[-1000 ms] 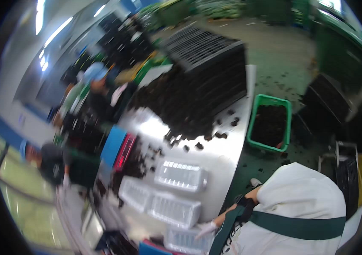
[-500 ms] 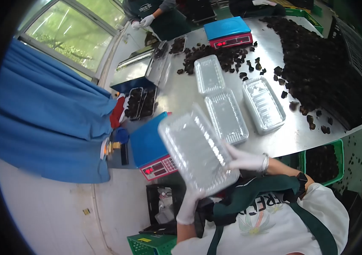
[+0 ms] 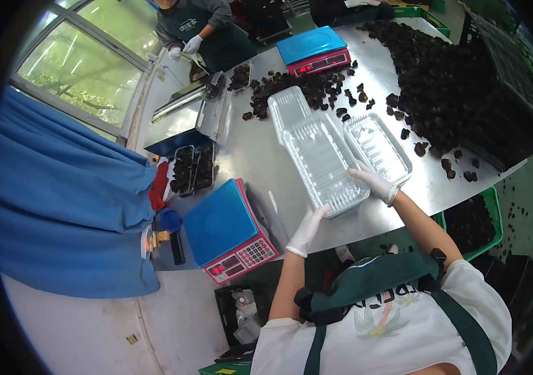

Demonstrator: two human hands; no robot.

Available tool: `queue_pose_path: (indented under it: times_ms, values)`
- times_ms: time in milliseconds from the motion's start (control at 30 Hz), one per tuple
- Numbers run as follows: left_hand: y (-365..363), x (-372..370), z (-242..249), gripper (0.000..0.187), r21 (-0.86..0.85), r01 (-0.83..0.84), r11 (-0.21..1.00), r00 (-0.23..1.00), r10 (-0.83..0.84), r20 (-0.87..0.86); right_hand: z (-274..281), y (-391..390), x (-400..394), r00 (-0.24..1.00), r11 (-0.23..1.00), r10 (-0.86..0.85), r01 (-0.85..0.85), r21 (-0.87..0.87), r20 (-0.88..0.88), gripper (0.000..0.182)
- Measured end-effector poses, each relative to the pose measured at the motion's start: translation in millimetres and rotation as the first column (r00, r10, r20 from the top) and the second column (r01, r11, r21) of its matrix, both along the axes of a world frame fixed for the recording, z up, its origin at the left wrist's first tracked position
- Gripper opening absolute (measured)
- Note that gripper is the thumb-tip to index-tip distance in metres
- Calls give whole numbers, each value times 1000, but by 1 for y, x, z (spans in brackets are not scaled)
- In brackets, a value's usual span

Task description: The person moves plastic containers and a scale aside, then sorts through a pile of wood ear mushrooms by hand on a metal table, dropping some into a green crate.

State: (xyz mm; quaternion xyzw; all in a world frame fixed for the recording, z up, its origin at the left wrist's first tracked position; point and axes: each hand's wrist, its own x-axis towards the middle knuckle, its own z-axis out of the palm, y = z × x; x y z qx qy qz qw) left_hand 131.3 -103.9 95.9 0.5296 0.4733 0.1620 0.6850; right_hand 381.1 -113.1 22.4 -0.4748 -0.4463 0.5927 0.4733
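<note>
My two white-gloved hands are on a stack of clear plastic trays (image 3: 324, 161) lying on the steel table (image 3: 254, 156). My left hand (image 3: 307, 229) grips the stack's near corner. My right hand (image 3: 373, 182) holds its right edge. Another clear tray (image 3: 380, 145) lies just right of it, and a third (image 3: 285, 105) sits behind. A large heap of dark mushrooms (image 3: 448, 75) covers the far right of the table, with loose pieces scattered around the trays.
A blue scale with a red front (image 3: 224, 230) stands to my left; a second scale (image 3: 312, 49) is at the far side. Filled trays (image 3: 191, 167) sit by a sealing machine (image 3: 185, 115). A co-worker's gloved hand (image 3: 192, 44) is across. Black crates (image 3: 513, 81) right, green crate (image 3: 474, 226) below.
The tray stack I held up in front of my chest now lies on the table among the other trays. Both hands followed it down and stay on it.
</note>
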Motion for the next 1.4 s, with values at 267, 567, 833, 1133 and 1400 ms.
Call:
queue_pose_path:
  times_ms: [267, 567, 833, 1133, 1400]
  values:
    - [-22, -17, -35, 54, -259, -113, 959, 968, 165, 189, 12, -13, -12, 993, 995, 76, -82, -63, -88, 83]
    - [-40, -110, -38, 57, -466, -9, 885, 986, 86, 146, 49, -44, -76, 972, 988, 142, -127, -89, 188, 98]
    - [116, -133, 22, 59, 179, -416, 891, 895, 437, -94, 49, 30, -47, 941, 986, -45, 96, -137, 336, 65]
    - [148, -12, 72, 53, 429, -258, 866, 966, 220, 136, -15, 15, 172, 805, 846, -404, 509, -157, 435, 70]
    - [83, 168, 24, 130, -457, -127, 880, 988, 152, 17, -135, 0, 194, 994, 946, -94, 107, -307, 55, 53]
